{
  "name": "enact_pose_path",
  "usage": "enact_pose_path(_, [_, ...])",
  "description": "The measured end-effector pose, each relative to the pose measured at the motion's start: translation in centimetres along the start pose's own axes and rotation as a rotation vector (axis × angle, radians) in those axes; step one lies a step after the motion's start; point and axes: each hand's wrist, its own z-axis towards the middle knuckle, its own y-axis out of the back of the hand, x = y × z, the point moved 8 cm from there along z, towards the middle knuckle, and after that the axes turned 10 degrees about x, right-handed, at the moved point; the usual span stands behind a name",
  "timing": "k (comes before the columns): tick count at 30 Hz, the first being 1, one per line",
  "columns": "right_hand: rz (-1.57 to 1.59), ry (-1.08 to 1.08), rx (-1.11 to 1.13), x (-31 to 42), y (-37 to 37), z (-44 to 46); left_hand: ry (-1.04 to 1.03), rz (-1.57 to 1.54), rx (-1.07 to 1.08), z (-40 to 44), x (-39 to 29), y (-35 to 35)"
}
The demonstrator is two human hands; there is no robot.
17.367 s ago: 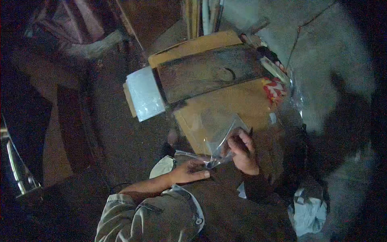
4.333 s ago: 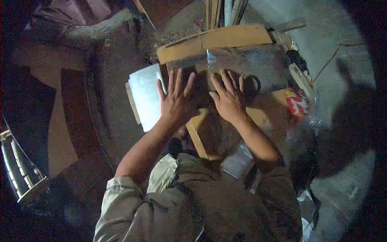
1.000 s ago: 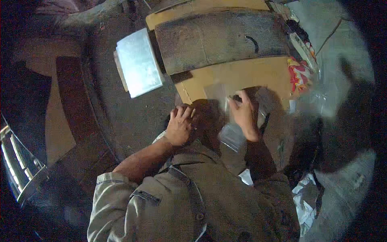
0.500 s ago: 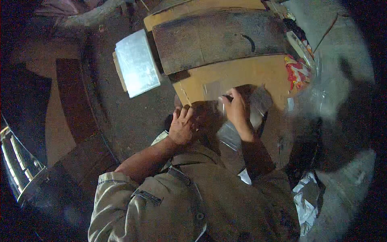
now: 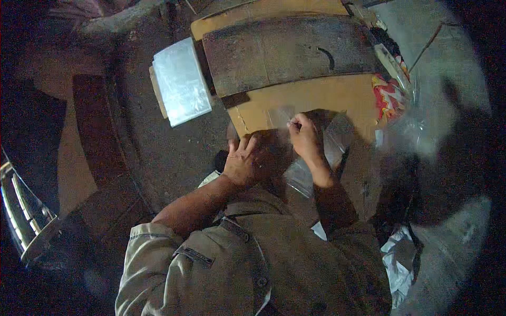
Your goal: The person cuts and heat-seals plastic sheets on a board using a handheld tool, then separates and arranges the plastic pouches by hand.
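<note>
My left hand [image 5: 243, 162] rests with its fingers stretched out and slightly apart at the near left edge of the cardboard [image 5: 321, 89]. My right hand [image 5: 307, 142] is over the cardboard, thumb and forefinger pinched together. What the pinch holds, if anything, is too small to make out. A small clear plastic sheet or bag [image 5: 278, 117] lies just beyond the right fingertips. More clear plastic bags [image 5: 301, 178] lie beneath the right wrist and forearm, partly hidden by the arm and its shadow.
A dark worn board [image 5: 284, 50] with a curved black piece [image 5: 327, 57] lies across the cardboard. To the left is a stack of clear plastic bags [image 5: 183, 83]. A red and yellow wrapper [image 5: 389, 97] sits at the right edge, and crumpled white plastic [image 5: 398, 266] lies lower right.
My left fingers have spread and straightened a little. My right thumb and forefinger have closed together, and the hand has shifted slightly. The plastic stack looks unmoved.
</note>
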Motion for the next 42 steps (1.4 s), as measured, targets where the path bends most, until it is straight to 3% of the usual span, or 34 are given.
enact_pose_path(5, [0.06,0.032,-0.009,2.0,2.0,-0.9,0.039,-0.008,0.056,0.1,0.3,-0.3])
enact_pose_path(8, [0.111,0.069,-0.04,3.5,3.7,-1.5,0.009,-0.091,-0.053,0.0,0.2,1.5])
enact_pose_path(10, [0.211,0.042,0.069,5.2,4.5,-1.9,-0.02,-0.464,-0.255,-1.2,-0.4,6.7])
enact_pose_path(11, [0.211,0.045,0.069,5.0,4.3,-2.1,-0.019,-0.463,-0.258,-0.9,-0.4,7.0])
enact_pose_path(13, [0.356,0.257,0.123,6.0,3.7,-2.7,-0.165,-0.947,-0.375,-0.5,-0.1,8.6])
enact_pose_path(15, [0.334,0.262,0.17,6.8,3.7,-3.1,-0.136,-0.994,-0.359,-0.2,-0.1,9.3])
enact_pose_path(17, [0.317,0.174,0.246,7.1,3.3,-3.3,-0.187,-1.309,-0.248,0.6,-0.4,8.7])
enact_pose_path(19, [0.352,0.069,0.364,5.8,2.0,-3.5,-0.223,-1.357,-0.292,1.0,-0.1,7.8])
enact_pose_path(21, [0.458,0.188,0.257,6.8,2.6,-3.5,-0.258,-1.406,-0.333,1.0,0.1,7.6])
enact_pose_path(22, [0.659,0.017,0.24,5.5,1.7,-3.5,-0.232,-1.442,-0.342,1.0,0.5,7.6])
enact_pose_path(23, [0.66,0.014,0.241,5.7,1.6,-3.5,-0.205,-1.478,-0.351,0.9,0.7,7.6])
enact_pose_path(25, [1.033,-0.144,0.245,5.1,0.9,-3.6,-0.186,-1.473,-0.362,0.3,0.6,8.9])
enact_pose_path(30, [1.01,-0.245,0.327,3.8,-0.4,-3.7,-0.117,-1.455,-0.389,0.6,1.7,8.3])
enact_pose_path(32, [0.863,-0.061,0.342,4.2,0.0,-2.9,-0.135,-1.536,-0.327,1.2,1.7,7.8])
enact_pose_path(39, [0.821,-0.145,0.322,4.0,-0.1,-2.3,-0.033,-1.517,-0.295,2.7,2.4,7.3])
enact_pose_path(41, [0.722,-0.096,0.318,3.6,0.0,-2.1,-0.108,-1.649,-0.353,3.1,2.5,7.7])
enact_pose_path(42, [0.723,-0.103,0.322,3.6,-0.1,-1.9,-0.053,-1.554,-0.343,3.3,2.9,7.7])
